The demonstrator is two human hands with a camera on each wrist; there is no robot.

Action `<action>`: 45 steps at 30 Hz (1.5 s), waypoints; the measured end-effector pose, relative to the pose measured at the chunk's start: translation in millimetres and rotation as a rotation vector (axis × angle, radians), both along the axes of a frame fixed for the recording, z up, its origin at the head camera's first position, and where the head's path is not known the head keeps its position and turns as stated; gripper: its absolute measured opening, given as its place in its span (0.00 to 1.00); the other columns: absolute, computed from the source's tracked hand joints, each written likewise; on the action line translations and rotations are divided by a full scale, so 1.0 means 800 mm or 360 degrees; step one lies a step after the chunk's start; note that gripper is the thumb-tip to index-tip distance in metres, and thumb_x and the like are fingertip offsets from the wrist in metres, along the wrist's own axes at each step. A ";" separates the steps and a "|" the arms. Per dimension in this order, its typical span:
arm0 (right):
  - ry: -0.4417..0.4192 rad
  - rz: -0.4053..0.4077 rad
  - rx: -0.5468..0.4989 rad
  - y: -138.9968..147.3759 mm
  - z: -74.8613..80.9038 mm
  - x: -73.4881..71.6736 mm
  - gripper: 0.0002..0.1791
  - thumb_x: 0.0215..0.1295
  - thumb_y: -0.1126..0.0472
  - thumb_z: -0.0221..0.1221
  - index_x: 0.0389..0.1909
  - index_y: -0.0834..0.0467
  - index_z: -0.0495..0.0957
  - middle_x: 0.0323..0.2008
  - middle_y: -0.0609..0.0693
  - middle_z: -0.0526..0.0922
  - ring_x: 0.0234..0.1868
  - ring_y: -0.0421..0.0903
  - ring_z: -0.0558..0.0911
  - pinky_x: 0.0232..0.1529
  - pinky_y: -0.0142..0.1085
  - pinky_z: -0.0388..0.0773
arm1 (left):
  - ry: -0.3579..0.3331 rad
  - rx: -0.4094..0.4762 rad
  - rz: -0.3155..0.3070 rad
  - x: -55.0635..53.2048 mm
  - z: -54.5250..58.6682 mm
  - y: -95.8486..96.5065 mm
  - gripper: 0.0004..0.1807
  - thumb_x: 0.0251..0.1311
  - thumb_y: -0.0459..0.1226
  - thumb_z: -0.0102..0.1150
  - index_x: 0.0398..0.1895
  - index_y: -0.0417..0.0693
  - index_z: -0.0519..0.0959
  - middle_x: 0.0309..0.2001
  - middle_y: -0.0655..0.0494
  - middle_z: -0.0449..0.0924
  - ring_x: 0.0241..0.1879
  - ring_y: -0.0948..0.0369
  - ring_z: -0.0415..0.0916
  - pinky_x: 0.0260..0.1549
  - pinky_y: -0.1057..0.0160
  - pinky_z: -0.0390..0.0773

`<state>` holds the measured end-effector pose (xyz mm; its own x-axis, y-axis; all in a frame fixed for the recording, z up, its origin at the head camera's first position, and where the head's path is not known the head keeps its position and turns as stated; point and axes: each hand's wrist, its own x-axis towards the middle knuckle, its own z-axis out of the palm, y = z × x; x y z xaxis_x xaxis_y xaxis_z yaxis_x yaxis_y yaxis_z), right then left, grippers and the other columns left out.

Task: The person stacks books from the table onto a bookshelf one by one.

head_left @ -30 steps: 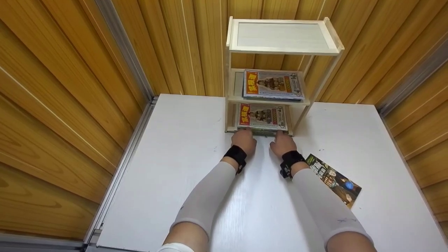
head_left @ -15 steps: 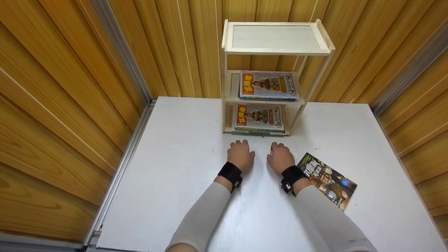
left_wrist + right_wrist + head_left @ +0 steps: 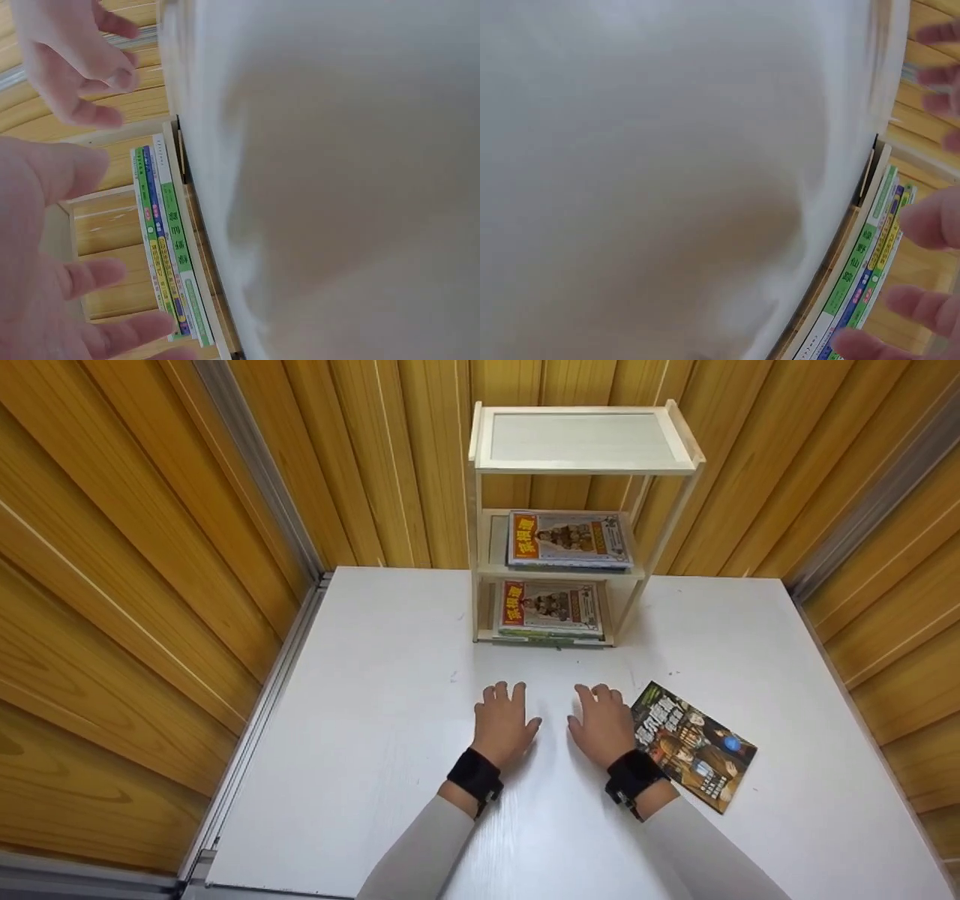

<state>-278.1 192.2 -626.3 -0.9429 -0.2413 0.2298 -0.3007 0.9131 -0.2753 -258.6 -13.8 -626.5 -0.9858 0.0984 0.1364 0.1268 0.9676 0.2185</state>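
Observation:
Both hands hover over the white table in front of a small wooden shelf (image 3: 585, 471), fingers spread loosely and holding nothing. My left hand (image 3: 504, 726) is left of centre; my right hand (image 3: 604, 726) is close beside a dark-covered comic book (image 3: 697, 746) lying askew on the table. On the shelf's bottom tier rests a stack of books (image 3: 551, 607), its top cover grey with a red strip. Another stack of books (image 3: 570, 540) lies on the middle tier. In the left wrist view, green, white and blue spines (image 3: 169, 240) of the lower stack face the hands.
The white table (image 3: 360, 697) extends to both sides of the shelf. Wood-plank walls (image 3: 405, 457) enclose the back and both sides, with a metal rail (image 3: 262, 682) along the table's left edge. The shelf's top board has raised side rails.
Both hands have let go of the lower stack's front edge and drawn back toward the body, fingers loosening. The stack stays on the bottom tier. The head view has shifted slightly.

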 end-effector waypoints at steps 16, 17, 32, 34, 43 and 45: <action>0.0048 -0.0025 0.0143 0.019 -0.006 0.038 0.40 0.68 0.43 0.69 0.74 0.60 0.73 0.70 0.74 0.72 0.70 0.76 0.71 0.66 0.73 0.68 | -0.0165 0.0111 -0.0053 0.013 -0.004 -0.005 0.41 0.70 0.62 0.62 0.77 0.48 0.69 0.70 0.36 0.73 0.71 0.38 0.70 0.61 0.37 0.78; 0.0046 -0.0034 0.0143 0.022 -0.005 0.039 0.40 0.68 0.43 0.69 0.74 0.61 0.73 0.69 0.74 0.73 0.69 0.76 0.71 0.66 0.72 0.69 | -0.0166 0.0118 -0.0058 0.012 -0.002 0.000 0.41 0.71 0.62 0.62 0.77 0.48 0.69 0.70 0.37 0.74 0.71 0.38 0.70 0.61 0.37 0.78; -0.0430 -0.0632 -0.0240 0.157 0.043 0.082 0.44 0.77 0.42 0.58 0.69 0.79 0.64 0.59 0.87 0.70 0.55 0.86 0.74 0.50 0.74 0.76 | -0.0142 -0.0120 -0.0260 -0.031 0.006 0.135 0.35 0.70 0.66 0.57 0.64 0.51 0.77 0.55 0.50 0.82 0.53 0.52 0.80 0.44 0.51 0.84; -0.0508 -0.0770 -0.0292 0.183 0.042 0.088 0.47 0.78 0.39 0.55 0.70 0.81 0.61 0.61 0.88 0.67 0.56 0.88 0.71 0.50 0.75 0.75 | -0.0139 -0.0118 -0.0264 -0.039 0.006 0.155 0.34 0.70 0.66 0.57 0.63 0.52 0.78 0.54 0.51 0.82 0.52 0.54 0.80 0.42 0.53 0.84; -0.0900 -0.1077 -0.0354 0.242 0.026 0.101 0.62 0.75 0.27 0.45 0.67 0.90 0.52 0.55 0.88 0.63 0.52 0.79 0.73 0.45 0.62 0.78 | -0.0373 -0.0057 -0.0209 -0.063 0.011 0.211 0.33 0.71 0.69 0.52 0.60 0.55 0.81 0.52 0.55 0.81 0.50 0.57 0.80 0.41 0.57 0.83; -0.0890 -0.1074 -0.0355 0.240 0.026 0.097 0.61 0.76 0.28 0.44 0.67 0.91 0.52 0.55 0.87 0.65 0.53 0.77 0.74 0.46 0.61 0.78 | -0.0395 -0.0041 -0.0203 -0.066 0.016 0.216 0.32 0.73 0.67 0.51 0.57 0.53 0.82 0.50 0.54 0.81 0.50 0.57 0.80 0.43 0.59 0.83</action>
